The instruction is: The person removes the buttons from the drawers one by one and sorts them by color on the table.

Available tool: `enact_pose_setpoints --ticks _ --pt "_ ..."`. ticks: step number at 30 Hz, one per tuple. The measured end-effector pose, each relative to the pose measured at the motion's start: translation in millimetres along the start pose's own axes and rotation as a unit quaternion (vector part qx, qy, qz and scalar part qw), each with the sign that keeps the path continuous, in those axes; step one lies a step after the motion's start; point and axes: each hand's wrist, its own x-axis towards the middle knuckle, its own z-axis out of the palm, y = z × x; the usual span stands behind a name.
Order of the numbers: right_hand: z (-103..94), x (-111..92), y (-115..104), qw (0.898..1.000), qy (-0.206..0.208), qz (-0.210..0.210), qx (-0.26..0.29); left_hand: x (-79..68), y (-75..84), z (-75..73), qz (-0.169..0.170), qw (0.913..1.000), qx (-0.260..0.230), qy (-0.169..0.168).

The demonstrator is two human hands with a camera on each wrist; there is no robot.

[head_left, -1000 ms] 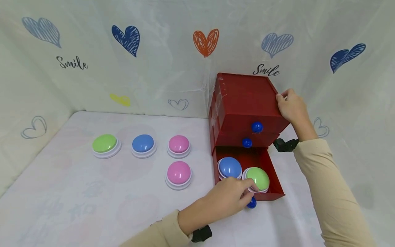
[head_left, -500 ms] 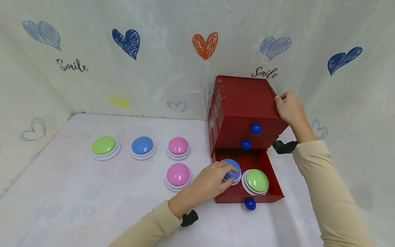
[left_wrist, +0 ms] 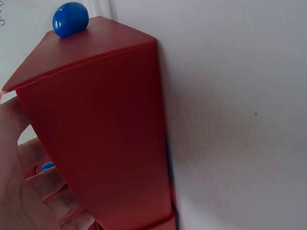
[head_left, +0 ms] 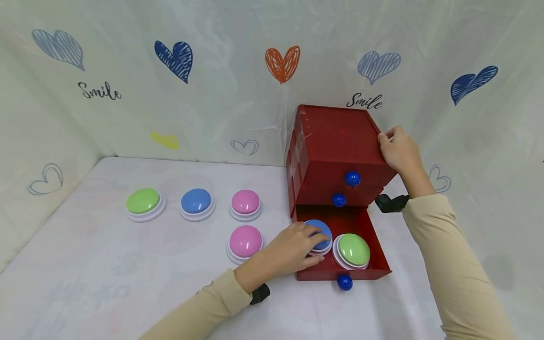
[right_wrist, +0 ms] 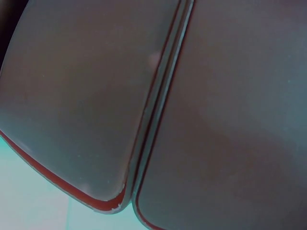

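Observation:
My left hand (head_left: 289,248) reaches over the open bottom drawer (head_left: 374,241). Its fingers are spread above a blue dome button (head_left: 320,231), partly covering it; whether they touch it is unclear. Beside that button sits a green dome button (head_left: 354,249), seemingly on a stacked white base. In the left wrist view, the hand's loosely bent fingers (left_wrist: 48,182) show at the drawer's side wall (left_wrist: 105,134). My right hand (head_left: 401,150) grips the right upper edge of the red drawer cabinet (head_left: 342,134). Only the cabinet's side panels (right_wrist: 86,105) appear in the right wrist view.
Left of the cabinet on the white table (head_left: 106,264) stand a green button (head_left: 143,202), a blue button (head_left: 196,202) and two pink buttons (head_left: 245,203), one nearer me. A blue knob (head_left: 344,282) sticks out from the drawer front. A curtain (head_left: 238,104) hangs behind.
My left hand has moved left from the green button to the blue button in the drawer, and its fingers have spread a little. The right hand has stayed on the cabinet edge.

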Motion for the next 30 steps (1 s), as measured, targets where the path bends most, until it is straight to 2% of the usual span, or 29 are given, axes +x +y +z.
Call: enact_pose_setpoints --ticks 7,12,18,24,30 --pt "0.8 0.1 -1.4 1.0 -0.001 0.003 0.0 4.2 -1.3 0.1 -0.019 0.9978 0.054 -0.033" --pt "0.6 0.4 -1.1 1.0 -0.002 0.001 0.0 10.9 -2.2 1.0 -0.031 0.9955 0.08 -0.041" --pt "0.5 0.4 -0.2 1.0 -0.004 0.001 0.0 17.2 -3.3 0.0 -0.052 0.9934 0.077 -0.067" --pt "-0.3 1.0 0.0 1.0 -0.005 0.001 0.0 22.7 -5.4 0.4 -0.056 0.9919 0.086 -0.075" --pt "-0.7 1.5 -0.1 1.0 -0.003 0.002 -0.003 27.0 -6.5 1.9 -0.07 0.9901 0.067 -0.101"
